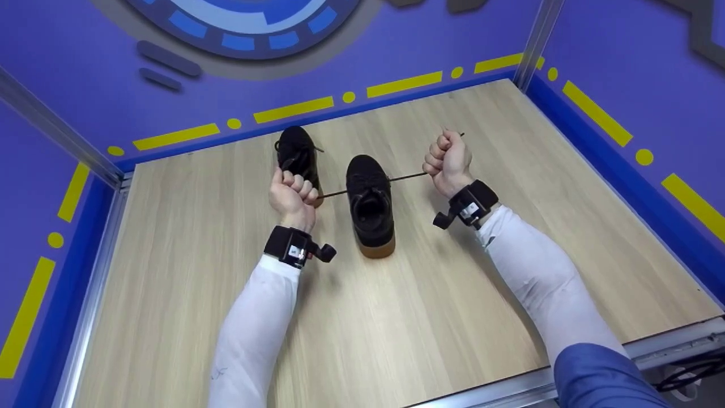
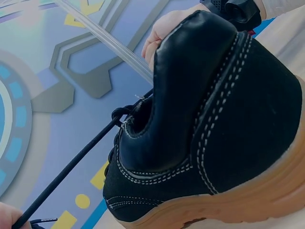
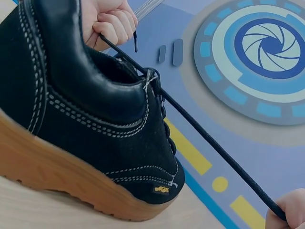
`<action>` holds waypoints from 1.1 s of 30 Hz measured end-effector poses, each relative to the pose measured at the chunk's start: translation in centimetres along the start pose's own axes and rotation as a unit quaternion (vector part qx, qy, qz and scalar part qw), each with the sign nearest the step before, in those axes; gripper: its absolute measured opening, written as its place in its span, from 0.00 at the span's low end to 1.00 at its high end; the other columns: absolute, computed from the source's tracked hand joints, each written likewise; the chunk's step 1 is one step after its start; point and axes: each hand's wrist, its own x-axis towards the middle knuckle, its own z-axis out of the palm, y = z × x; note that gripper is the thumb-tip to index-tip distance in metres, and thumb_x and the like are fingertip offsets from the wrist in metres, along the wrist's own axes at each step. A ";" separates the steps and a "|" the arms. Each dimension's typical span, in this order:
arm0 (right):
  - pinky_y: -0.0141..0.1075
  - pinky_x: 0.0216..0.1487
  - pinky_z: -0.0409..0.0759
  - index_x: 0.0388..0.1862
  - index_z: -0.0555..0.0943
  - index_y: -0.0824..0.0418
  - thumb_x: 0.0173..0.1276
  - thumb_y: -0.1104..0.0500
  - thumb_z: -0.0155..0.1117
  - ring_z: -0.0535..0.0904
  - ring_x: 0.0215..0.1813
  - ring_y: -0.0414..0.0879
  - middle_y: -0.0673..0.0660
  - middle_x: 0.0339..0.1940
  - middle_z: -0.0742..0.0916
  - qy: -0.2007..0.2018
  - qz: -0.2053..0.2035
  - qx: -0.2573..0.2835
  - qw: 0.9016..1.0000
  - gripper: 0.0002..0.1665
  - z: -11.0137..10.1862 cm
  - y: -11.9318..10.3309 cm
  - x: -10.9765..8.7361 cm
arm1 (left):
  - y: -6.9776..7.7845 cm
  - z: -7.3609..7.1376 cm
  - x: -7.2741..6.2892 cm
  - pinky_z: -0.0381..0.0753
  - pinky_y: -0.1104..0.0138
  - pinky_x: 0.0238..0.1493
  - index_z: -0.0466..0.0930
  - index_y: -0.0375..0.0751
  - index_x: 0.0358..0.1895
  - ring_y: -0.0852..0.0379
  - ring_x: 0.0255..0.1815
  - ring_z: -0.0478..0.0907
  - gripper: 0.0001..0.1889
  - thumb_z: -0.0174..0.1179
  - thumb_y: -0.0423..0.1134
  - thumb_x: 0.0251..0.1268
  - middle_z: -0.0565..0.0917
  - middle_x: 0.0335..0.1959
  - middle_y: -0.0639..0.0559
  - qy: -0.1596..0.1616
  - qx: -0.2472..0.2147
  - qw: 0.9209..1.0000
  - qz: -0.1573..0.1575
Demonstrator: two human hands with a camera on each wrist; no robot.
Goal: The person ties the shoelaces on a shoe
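A black shoe point(image 1: 371, 226) with a tan sole and pale stitching stands mid-table, its heel toward me. From its tongue a black shoelace point(image 2: 76, 161) runs out taut to both sides, crossed in a knot at the top of the lacing. My left hand point(image 1: 293, 195) grips the left end in curled fingers, overlapping a second black shoe point(image 1: 294, 148) behind it. To the right of the shoe, my right hand point(image 1: 450, 161) grips the other end in a fist; the lace tip pokes out above it. Both hands are held well apart, at about the height of the shoe's opening.
The wooden tabletop point(image 1: 362, 334) has a metal frame edge along its front. Purple panels point(image 1: 317, 85) with yellow dashes enclose the back and sides. Dark cables point(image 1: 694, 371) hang beyond the front right corner.
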 end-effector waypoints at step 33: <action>0.25 0.24 0.75 0.56 0.89 0.61 0.69 0.62 0.72 0.80 0.26 0.37 0.62 0.48 0.90 -0.231 -0.135 -0.559 0.785 0.16 0.5 3.1 -1.0 | -1.4 0.7 -2.9 0.83 0.55 0.45 0.93 0.45 0.49 0.47 0.44 0.87 0.14 0.67 0.45 0.66 0.91 0.44 0.44 -0.244 0.742 0.571 0.252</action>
